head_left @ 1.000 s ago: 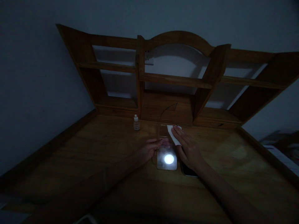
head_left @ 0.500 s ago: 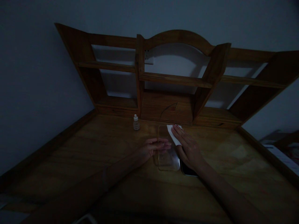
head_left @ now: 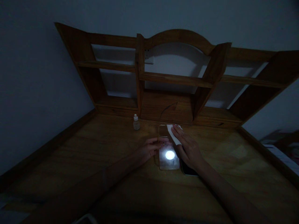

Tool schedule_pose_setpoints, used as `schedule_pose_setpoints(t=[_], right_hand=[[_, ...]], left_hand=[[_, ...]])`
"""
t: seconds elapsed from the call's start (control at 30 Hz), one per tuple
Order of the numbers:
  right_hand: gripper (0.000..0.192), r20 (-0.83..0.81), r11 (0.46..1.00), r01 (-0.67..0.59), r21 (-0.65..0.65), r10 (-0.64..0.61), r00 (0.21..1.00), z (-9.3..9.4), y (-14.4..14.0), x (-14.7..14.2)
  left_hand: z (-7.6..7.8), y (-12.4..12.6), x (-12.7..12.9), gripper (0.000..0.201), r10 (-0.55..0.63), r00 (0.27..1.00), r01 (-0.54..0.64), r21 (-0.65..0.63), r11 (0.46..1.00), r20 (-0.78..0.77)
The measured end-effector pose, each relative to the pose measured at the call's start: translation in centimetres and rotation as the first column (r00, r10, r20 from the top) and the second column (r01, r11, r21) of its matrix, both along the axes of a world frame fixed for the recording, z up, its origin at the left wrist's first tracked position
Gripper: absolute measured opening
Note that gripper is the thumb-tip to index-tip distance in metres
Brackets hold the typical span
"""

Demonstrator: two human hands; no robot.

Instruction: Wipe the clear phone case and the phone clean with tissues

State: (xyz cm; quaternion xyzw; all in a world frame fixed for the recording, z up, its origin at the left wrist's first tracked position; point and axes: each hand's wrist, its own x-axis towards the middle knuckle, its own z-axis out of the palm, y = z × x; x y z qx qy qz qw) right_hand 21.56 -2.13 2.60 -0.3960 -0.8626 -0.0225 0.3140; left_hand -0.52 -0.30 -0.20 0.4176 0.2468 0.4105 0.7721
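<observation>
Hands are working over a clear phone case (head_left: 168, 152) lying flat on the wooden worktop (head_left: 93, 155). Left hand (head_left: 150, 148) is pinching its left edge; right hand (head_left: 189, 147) is pressing flat, fingers extended, on a white cloth (head_left: 172, 132). Dropper bottle (head_left: 136, 122) is standing well apart.

left hand (head_left: 150, 148): fingers curled, pinching | right hand (head_left: 188, 146): flat, palm down, fingers extended

A clear phone case (head_left: 168, 149) lies flat on the desk, glare-lit, a white wipe (head_left: 173, 134) across its far end.
</observation>
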Motion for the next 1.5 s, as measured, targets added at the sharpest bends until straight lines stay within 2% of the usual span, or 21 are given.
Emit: schedule_pose_setpoints(t=[0.13,0.43,0.67,0.8,0.9,1.0,1.1,1.2,1.37,1.5], right_hand=[[0.068,0.000,1.000,-0.005,0.002,0.005,1.000,-0.1,-0.1,0.0],[0.070,0.090,1.000,-0.029,-0.004,0.029,0.996,-0.2,0.0,-0.2],[0.067,0.189,0.983,-0.180,-0.047,0.185,0.964,-0.3,-0.3,-0.9],[0.069,0.240,0.971,-0.225,-0.086,0.239,0.941,-0.8,-0.4,-1.7],[0.070,0.238,0.955,-0.262,-0.140,0.289,0.927,-1.1,-0.5,-2.0],[0.068,0.172,0.909,-0.355,-0.219,0.394,0.903,-1.0,-0.8,-2.1],[0.061,0.033,0.850,-0.429,-0.306,0.460,0.887,-0.5,-1.1,-2.0],[0.050,-0.097,0.808,-0.474,-0.350,0.472,0.876,-0.3,-1.1,-1.8],[0.028,-0.249,0.781,-0.518,-0.349,0.455,0.855,-0.4,-0.8,-0.7],[0.032,-0.325,0.789,-0.512,-0.339,0.413,0.851,-0.3,-0.2,0.4]], left_hand=[[-0.1,0.1,-0.1,0.033,0.010,0.999,-0.011,-0.028,1.000,-0.032],[-0.1,0.3,-0.1,0.023,-0.053,0.998,0.055,-0.044,0.998,0.037],[0.0,0.5,0.4,0.016,0.094,0.982,-0.062,-0.192,0.979,0.163],[0.2,0.8,0.6,0.018,0.144,0.971,-0.102,-0.215,0.971,0.193],[0.4,0.8,0.8,0.019,0.231,0.956,-0.185,-0.241,0.953,0.180],[0.6,0.8,0.8,0.016,0.268,0.952,-0.226,-0.248,0.942,0.150],[0.6,0.9,0.6,0.021,0.205,0.970,-0.168,-0.255,0.952,0.129],[0.3,1.0,0.3,0.023,0.161,0.976,-0.124,-0.240,0.963,0.144],[0.1,0.9,-0.1,0.029,0.093,0.980,-0.060,-0.185,0.981,0.175],[0.4,0.8,-0.2,0.028,0.079,0.982,-0.047,-0.185,0.982,0.169]])
